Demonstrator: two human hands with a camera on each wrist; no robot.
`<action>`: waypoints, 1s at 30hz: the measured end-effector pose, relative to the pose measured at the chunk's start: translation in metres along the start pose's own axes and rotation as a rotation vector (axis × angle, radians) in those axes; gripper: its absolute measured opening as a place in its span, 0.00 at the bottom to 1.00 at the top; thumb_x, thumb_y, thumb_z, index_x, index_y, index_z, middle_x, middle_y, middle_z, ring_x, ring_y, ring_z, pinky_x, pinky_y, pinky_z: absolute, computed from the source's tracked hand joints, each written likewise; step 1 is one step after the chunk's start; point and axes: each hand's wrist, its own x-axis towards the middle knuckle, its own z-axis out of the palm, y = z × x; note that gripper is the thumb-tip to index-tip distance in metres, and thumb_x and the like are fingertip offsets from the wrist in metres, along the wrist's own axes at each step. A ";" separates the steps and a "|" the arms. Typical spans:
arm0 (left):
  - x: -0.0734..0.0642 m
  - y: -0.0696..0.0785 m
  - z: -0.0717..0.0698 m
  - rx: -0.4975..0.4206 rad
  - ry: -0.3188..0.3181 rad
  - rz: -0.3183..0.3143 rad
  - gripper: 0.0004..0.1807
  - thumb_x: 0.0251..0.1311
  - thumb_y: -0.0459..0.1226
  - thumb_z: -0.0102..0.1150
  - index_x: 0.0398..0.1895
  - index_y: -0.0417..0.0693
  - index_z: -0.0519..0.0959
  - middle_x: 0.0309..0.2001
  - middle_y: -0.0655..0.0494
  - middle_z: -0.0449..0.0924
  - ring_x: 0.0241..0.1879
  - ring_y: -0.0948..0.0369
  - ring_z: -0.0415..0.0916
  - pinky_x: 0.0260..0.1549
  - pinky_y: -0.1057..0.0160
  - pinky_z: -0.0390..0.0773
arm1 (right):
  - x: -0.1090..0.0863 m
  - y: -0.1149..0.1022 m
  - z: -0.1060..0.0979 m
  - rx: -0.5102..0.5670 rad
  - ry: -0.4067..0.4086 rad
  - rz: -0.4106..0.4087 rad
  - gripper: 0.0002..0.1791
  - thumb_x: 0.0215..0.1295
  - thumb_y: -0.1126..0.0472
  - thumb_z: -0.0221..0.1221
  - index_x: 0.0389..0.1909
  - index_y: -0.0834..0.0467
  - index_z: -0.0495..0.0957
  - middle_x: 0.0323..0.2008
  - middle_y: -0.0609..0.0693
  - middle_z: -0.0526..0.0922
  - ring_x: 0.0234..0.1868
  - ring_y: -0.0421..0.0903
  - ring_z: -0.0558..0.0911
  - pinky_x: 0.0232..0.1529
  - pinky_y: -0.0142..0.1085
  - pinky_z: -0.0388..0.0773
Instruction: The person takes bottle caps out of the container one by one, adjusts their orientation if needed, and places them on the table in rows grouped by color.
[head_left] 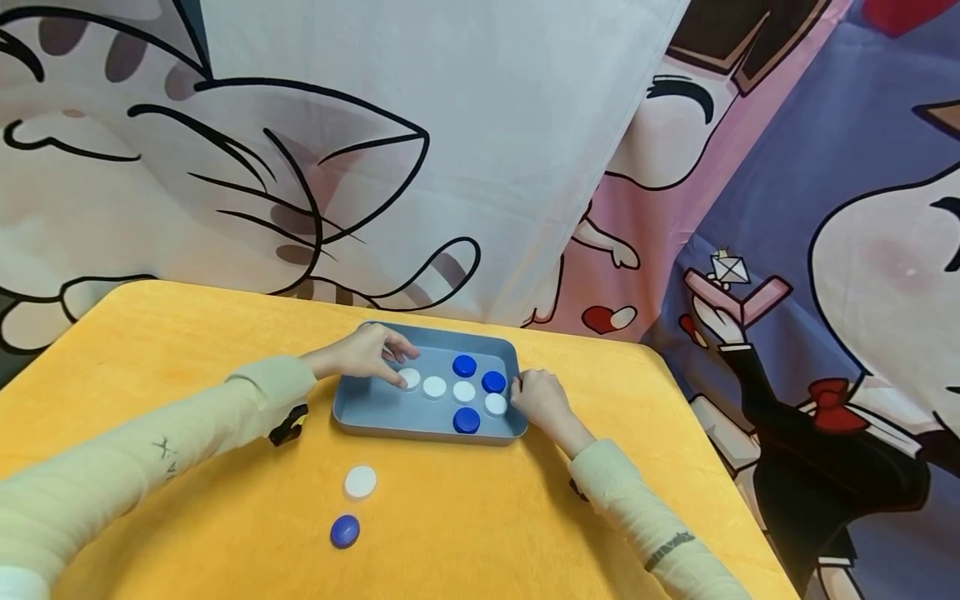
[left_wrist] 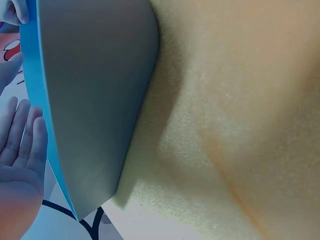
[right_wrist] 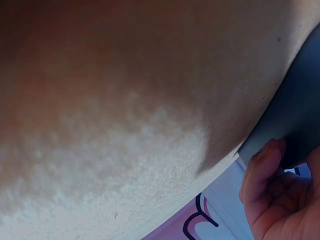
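Note:
A shallow grey-blue tray (head_left: 420, 425) holds several white discs (head_left: 434, 387) in a row and three blue discs (head_left: 467, 420) around the row's right part. My left hand (head_left: 369, 354) reaches over the tray's left end, its thumb right at the leftmost white disc (head_left: 409, 379). In the left wrist view the fingers (left_wrist: 22, 132) of that hand look straight, beside the tray wall (left_wrist: 95, 100). My right hand (head_left: 542, 396) grips the tray's right rim with curled fingers, also seen against the tray's side in the right wrist view.
On the yellow table (head_left: 247, 517) in front of the tray lie a loose white disc (head_left: 360, 482) and a loose blue disc (head_left: 345, 531). Cartoon-printed cloth (head_left: 510, 150) hangs behind the table's far edge and along the right.

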 end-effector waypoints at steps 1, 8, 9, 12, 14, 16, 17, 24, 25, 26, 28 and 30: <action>0.001 -0.001 0.000 -0.002 -0.007 -0.001 0.28 0.45 0.35 0.74 0.52 0.35 0.79 0.51 0.44 0.82 0.46 0.55 0.80 0.49 0.60 0.80 | 0.000 0.000 0.000 0.002 0.001 0.001 0.22 0.67 0.59 0.53 0.11 0.58 0.70 0.10 0.49 0.67 0.14 0.45 0.70 0.17 0.31 0.63; 0.006 -0.004 0.004 0.011 -0.041 0.000 0.27 0.45 0.33 0.74 0.51 0.33 0.79 0.50 0.43 0.82 0.46 0.53 0.79 0.49 0.59 0.80 | 0.000 -0.001 0.000 0.011 -0.002 0.009 0.22 0.67 0.58 0.53 0.11 0.58 0.70 0.10 0.48 0.67 0.14 0.45 0.70 0.17 0.31 0.63; 0.006 -0.004 0.004 0.020 -0.039 0.003 0.26 0.45 0.33 0.74 0.50 0.33 0.80 0.50 0.43 0.83 0.45 0.53 0.79 0.48 0.60 0.80 | 0.001 -0.001 0.000 0.014 -0.001 0.008 0.22 0.67 0.58 0.53 0.11 0.58 0.70 0.10 0.48 0.67 0.14 0.45 0.70 0.17 0.31 0.63; 0.008 -0.005 0.005 0.035 -0.034 0.004 0.26 0.43 0.33 0.74 0.49 0.34 0.80 0.48 0.44 0.83 0.44 0.54 0.80 0.47 0.60 0.81 | 0.001 -0.001 0.000 0.018 -0.003 0.007 0.22 0.67 0.59 0.53 0.11 0.58 0.70 0.10 0.48 0.67 0.14 0.45 0.70 0.17 0.31 0.63; 0.009 -0.006 0.006 0.048 -0.032 0.003 0.25 0.43 0.33 0.75 0.48 0.34 0.81 0.47 0.44 0.84 0.42 0.54 0.80 0.46 0.60 0.81 | 0.001 -0.001 0.000 0.020 -0.004 0.008 0.22 0.67 0.59 0.53 0.12 0.58 0.71 0.10 0.49 0.67 0.14 0.45 0.70 0.17 0.31 0.64; 0.010 -0.007 0.007 0.063 -0.033 -0.006 0.25 0.42 0.33 0.75 0.48 0.35 0.81 0.47 0.45 0.84 0.41 0.56 0.79 0.46 0.61 0.81 | 0.001 -0.001 0.000 0.018 -0.005 0.007 0.22 0.67 0.59 0.53 0.12 0.58 0.71 0.10 0.49 0.67 0.14 0.45 0.70 0.17 0.31 0.63; 0.011 -0.007 0.008 0.071 -0.034 -0.012 0.25 0.42 0.33 0.75 0.48 0.35 0.81 0.47 0.45 0.84 0.41 0.56 0.79 0.45 0.61 0.81 | 0.001 -0.001 0.000 0.019 -0.004 0.006 0.22 0.67 0.59 0.53 0.12 0.58 0.71 0.10 0.49 0.67 0.14 0.45 0.70 0.17 0.31 0.63; 0.011 -0.009 0.011 0.097 -0.053 -0.041 0.26 0.41 0.33 0.76 0.47 0.35 0.82 0.45 0.46 0.85 0.39 0.59 0.79 0.44 0.62 0.80 | 0.001 0.000 0.002 0.021 0.011 -0.005 0.22 0.67 0.59 0.53 0.11 0.58 0.70 0.10 0.49 0.67 0.14 0.45 0.70 0.17 0.31 0.63; 0.012 -0.010 0.012 0.097 -0.054 -0.041 0.25 0.41 0.33 0.76 0.47 0.35 0.82 0.45 0.46 0.85 0.39 0.59 0.79 0.43 0.62 0.80 | 0.001 0.001 0.002 0.022 0.013 -0.005 0.22 0.67 0.59 0.53 0.11 0.58 0.70 0.10 0.49 0.67 0.14 0.45 0.70 0.17 0.31 0.63; 0.012 -0.010 0.012 0.099 -0.054 -0.040 0.25 0.41 0.33 0.76 0.46 0.35 0.82 0.44 0.47 0.85 0.39 0.59 0.79 0.43 0.62 0.80 | 0.001 0.001 0.002 0.025 0.014 -0.005 0.22 0.67 0.59 0.53 0.11 0.58 0.70 0.10 0.49 0.67 0.14 0.45 0.70 0.17 0.31 0.63; 0.013 -0.012 0.014 0.105 -0.048 -0.038 0.24 0.41 0.33 0.76 0.46 0.35 0.82 0.43 0.47 0.85 0.39 0.60 0.78 0.43 0.63 0.80 | 0.001 0.001 0.002 0.029 0.018 -0.006 0.22 0.67 0.59 0.53 0.11 0.58 0.70 0.10 0.48 0.67 0.14 0.45 0.70 0.17 0.31 0.63; 0.014 -0.013 0.015 0.112 -0.039 -0.033 0.24 0.41 0.33 0.76 0.45 0.36 0.82 0.43 0.48 0.85 0.38 0.61 0.78 0.42 0.63 0.80 | 0.001 0.002 0.002 0.031 0.023 -0.008 0.22 0.67 0.59 0.53 0.11 0.58 0.70 0.10 0.48 0.67 0.14 0.45 0.70 0.17 0.31 0.63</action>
